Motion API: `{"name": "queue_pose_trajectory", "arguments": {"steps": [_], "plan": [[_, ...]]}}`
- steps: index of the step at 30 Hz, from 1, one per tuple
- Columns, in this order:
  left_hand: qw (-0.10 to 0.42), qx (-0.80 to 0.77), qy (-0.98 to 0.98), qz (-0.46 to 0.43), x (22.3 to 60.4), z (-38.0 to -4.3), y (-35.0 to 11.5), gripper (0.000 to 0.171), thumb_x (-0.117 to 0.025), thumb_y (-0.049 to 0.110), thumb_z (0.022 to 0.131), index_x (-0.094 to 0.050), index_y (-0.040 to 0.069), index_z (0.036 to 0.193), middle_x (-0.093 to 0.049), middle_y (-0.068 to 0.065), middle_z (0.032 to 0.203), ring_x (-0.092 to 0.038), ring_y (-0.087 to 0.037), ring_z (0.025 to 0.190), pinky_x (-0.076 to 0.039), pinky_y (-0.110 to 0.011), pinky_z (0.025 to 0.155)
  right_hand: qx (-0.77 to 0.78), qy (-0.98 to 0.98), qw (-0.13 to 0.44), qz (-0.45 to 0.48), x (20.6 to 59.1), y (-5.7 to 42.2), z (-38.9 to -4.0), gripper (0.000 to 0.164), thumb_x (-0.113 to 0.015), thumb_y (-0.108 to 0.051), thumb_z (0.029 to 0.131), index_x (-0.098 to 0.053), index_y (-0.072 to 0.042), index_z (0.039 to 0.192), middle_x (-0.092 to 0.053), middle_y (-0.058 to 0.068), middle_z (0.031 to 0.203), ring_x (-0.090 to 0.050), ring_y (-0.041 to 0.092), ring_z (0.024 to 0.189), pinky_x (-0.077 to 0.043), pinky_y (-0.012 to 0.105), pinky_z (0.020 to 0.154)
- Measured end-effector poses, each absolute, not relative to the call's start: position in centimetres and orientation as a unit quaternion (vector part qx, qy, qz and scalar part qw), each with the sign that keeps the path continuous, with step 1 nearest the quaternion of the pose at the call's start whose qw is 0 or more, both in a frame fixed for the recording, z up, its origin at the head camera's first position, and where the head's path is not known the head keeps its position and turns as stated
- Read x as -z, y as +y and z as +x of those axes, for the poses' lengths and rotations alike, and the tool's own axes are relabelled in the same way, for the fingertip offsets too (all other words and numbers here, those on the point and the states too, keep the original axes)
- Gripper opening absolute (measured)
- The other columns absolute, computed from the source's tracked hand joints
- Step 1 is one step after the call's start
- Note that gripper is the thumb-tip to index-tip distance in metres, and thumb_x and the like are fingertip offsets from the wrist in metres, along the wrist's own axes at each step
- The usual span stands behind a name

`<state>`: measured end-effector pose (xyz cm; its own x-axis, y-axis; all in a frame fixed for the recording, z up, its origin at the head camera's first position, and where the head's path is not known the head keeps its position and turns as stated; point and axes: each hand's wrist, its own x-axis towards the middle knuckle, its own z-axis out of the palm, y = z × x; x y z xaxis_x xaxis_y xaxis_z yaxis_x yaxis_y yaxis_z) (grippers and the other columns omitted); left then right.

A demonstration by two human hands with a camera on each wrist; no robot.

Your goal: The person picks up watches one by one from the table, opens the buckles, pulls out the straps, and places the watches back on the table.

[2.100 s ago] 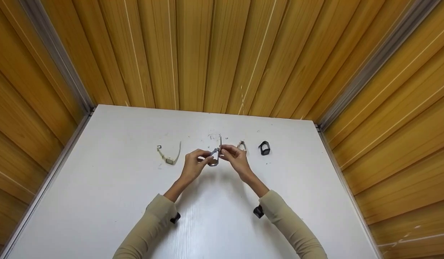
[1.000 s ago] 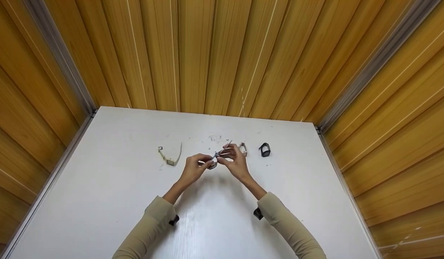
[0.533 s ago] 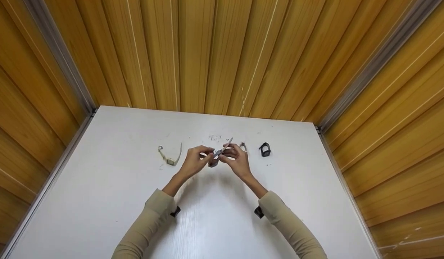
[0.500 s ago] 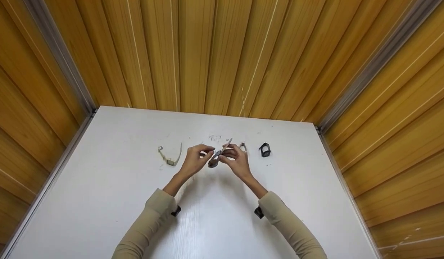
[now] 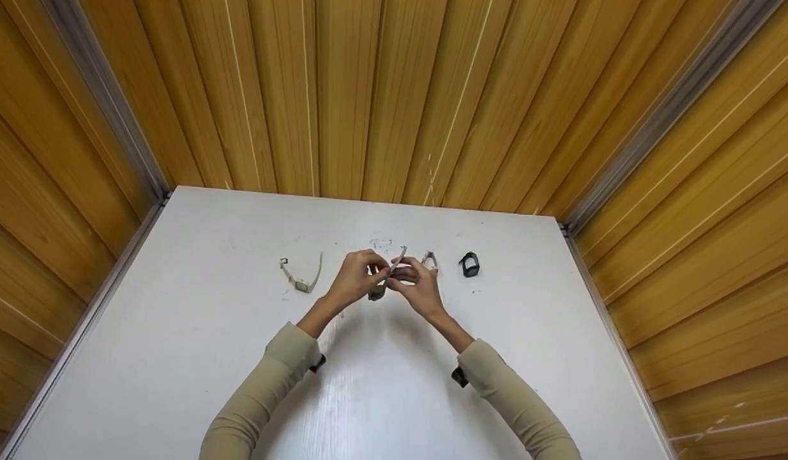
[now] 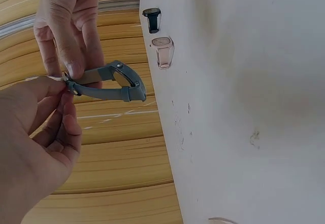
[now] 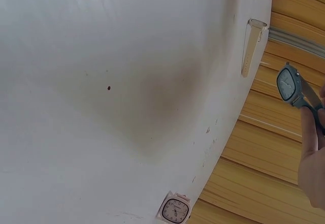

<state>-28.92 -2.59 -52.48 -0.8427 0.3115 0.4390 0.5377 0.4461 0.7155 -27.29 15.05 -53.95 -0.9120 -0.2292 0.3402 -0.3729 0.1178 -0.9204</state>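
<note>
A blue-grey wristwatch (image 5: 377,294) is held up over the table between both hands, its strap looped in the left wrist view, where the watch case (image 6: 133,79) points away from the fingers. My left hand (image 5: 354,276) pinches the strap near the buckle with thumb and fingers. From the other side my right hand (image 5: 423,289) grips the strap, its thumb pressed on the band in the left wrist view. A strap end sticks up between the hands in the head view. In the right wrist view the square watch face (image 7: 286,84) shows; fingers partly hide the buckle.
On the white table (image 5: 241,358) lies a cream watch (image 5: 303,286) with its strap undone, at left. A pale pink watch (image 5: 431,260) is just behind my right hand, and a black watch (image 5: 470,264) stands farther right. Wood-patterned panels (image 5: 343,96) border the table.
My left hand came slightly away from the strap, then moved right and took hold of it close to my right hand. The right hand stays nearly in place, the watch having turned a little.
</note>
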Motion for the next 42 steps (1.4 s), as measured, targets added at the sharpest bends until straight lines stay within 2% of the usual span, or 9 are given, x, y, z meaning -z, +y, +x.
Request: {"name": "queue_pose_trajectory", "arguments": {"steps": [4, 12, 16, 19, 22, 28, 34, 37, 42], "plan": [[0.128, 0.461, -0.841, -0.251, 52.7, -29.0, -2.8, 0.005, -0.071, 0.000, 0.087, -0.073, 0.000, 0.083, -0.071, -0.012, 0.081, -0.066, -0.022, 0.073, -0.049, -0.020, 0.062, -0.627, -0.746, 0.068, 0.216, 53.2, 15.1, -26.9, 0.035, -0.072, 0.017, 0.083, -0.058, 0.018, 0.115, -0.072, 0.036, 0.097, -0.073, 0.049, 0.092, -0.065, 0.039, 0.081], [0.122, 0.484, -0.835, -0.233, 53.5, -28.8, -3.2, 0.004, -0.070, 0.001, 0.088, -0.071, 0.000, 0.085, -0.070, -0.012, 0.082, -0.062, -0.016, 0.074, -0.046, -0.018, 0.063, -0.631, -0.744, 0.070, 0.210, 53.2, 15.3, -27.0, 0.037, -0.072, 0.015, 0.085, -0.061, 0.016, 0.120, -0.072, 0.036, 0.100, -0.074, 0.046, 0.092, -0.065, 0.033, 0.080], [0.104, 0.501, -0.830, -0.222, 53.9, -28.6, -3.4, 0.006, -0.070, 0.004, 0.093, -0.075, 0.000, 0.092, -0.075, -0.013, 0.089, -0.068, -0.021, 0.081, -0.054, -0.023, 0.067, -0.631, -0.744, 0.065, 0.211, 53.1, 15.4, -26.9, 0.036, -0.071, 0.015, 0.086, -0.062, 0.018, 0.120, -0.071, 0.037, 0.103, -0.073, 0.048, 0.095, -0.065, 0.035, 0.081], [0.079, 0.512, -0.827, -0.219, 54.1, -28.5, -3.6, 0.011, -0.069, 0.005, 0.095, -0.077, -0.001, 0.099, -0.077, -0.015, 0.097, -0.073, -0.027, 0.088, -0.062, -0.033, 0.075, -0.625, -0.748, 0.068, 0.212, 53.0, 15.5, -26.9, 0.034, -0.071, 0.015, 0.086, -0.062, 0.021, 0.118, -0.070, 0.038, 0.105, -0.071, 0.052, 0.097, -0.065, 0.036, 0.081], [0.057, 0.520, -0.823, -0.222, 54.4, -28.5, -3.7, 0.015, -0.068, 0.006, 0.096, -0.077, -0.002, 0.104, -0.078, -0.017, 0.102, -0.075, -0.030, 0.092, -0.064, -0.040, 0.080, -0.624, -0.751, 0.066, 0.205, 52.9, 15.5, -26.8, 0.032, -0.070, 0.014, 0.087, -0.063, 0.021, 0.117, -0.070, 0.038, 0.108, -0.070, 0.053, 0.100, -0.065, 0.034, 0.082], [0.037, 0.534, -0.812, -0.232, 54.6, -28.4, -3.8, 0.018, -0.072, 0.005, 0.093, -0.076, -0.006, 0.107, -0.077, -0.021, 0.103, -0.076, -0.033, 0.092, -0.064, -0.040, 0.081, -0.615, -0.760, 0.070, 0.200, 52.6, 15.6, -26.7, 0.029, -0.071, 0.011, 0.088, -0.067, 0.017, 0.117, -0.071, 0.034, 0.110, -0.071, 0.050, 0.100, -0.064, 0.032, 0.083], [0.033, 0.545, -0.809, -0.219, 54.7, -28.5, -3.9, 0.017, -0.073, 0.001, 0.091, -0.075, -0.006, 0.106, -0.077, -0.021, 0.102, -0.075, -0.033, 0.092, -0.064, -0.038, 0.081, -0.612, -0.761, 0.068, 0.204, 52.7, 15.6, -26.7, 0.032, -0.071, 0.011, 0.088, -0.066, 0.019, 0.118, -0.071, 0.036, 0.107, -0.071, 0.050, 0.098, -0.064, 0.029, 0.082], [0.046, 0.550, -0.807, -0.213, 54.8, -28.5, -3.8, 0.015, -0.072, 0.000, 0.091, -0.075, -0.007, 0.105, -0.077, -0.022, 0.100, -0.075, -0.034, 0.092, -0.064, -0.037, 0.081, -0.624, -0.758, 0.049, 0.186, 52.8, 15.6, -26.8, 0.036, -0.072, 0.010, 0.088, -0.063, 0.020, 0.121, -0.070, 0.037, 0.107, -0.073, 0.046, 0.098, -0.062, 0.022, 0.081], [0.062, 0.556, -0.805, -0.196, 55.1, -28.4, -3.8, 0.014, -0.071, -0.001, 0.091, -0.074, -0.006, 0.104, -0.076, -0.021, 0.099, -0.074, -0.033, 0.092, -0.065, -0.036, 0.081, -0.639, -0.755, 0.010, 0.146, 53.1, 15.7, -26.9, 0.035, -0.073, 0.006, 0.089, -0.065, 0.018, 0.121, -0.071, 0.035, 0.109, -0.076, 0.027, 0.096, -0.060, 0.017, 0.082]]}}
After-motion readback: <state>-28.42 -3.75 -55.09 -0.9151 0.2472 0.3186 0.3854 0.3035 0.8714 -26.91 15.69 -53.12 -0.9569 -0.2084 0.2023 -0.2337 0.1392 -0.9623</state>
